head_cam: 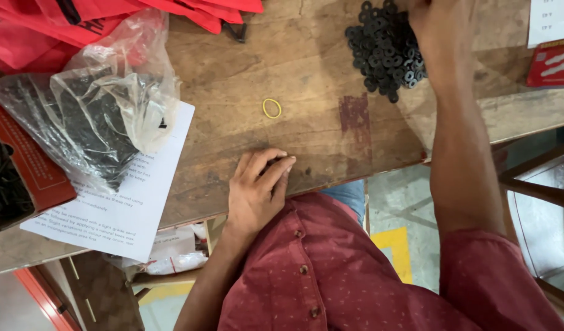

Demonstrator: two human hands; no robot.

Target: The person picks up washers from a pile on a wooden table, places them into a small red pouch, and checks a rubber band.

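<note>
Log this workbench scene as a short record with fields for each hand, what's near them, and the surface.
Left hand: left hand rests near the front edge of the table, fingers curled, holding nothing visible
Right hand: right hand reaches into the pile of black washers; grip hidden
Between hands: yellow rubber band lying loose
Left side: clear plastic bag of black parts on a printed sheet
Surface: worn wooden table

Left hand (pixel 256 187) palm down, fingers together (loosely curled), right hand (pixel 438 27) outstretched, arm straight, fingers cut off.
</note>
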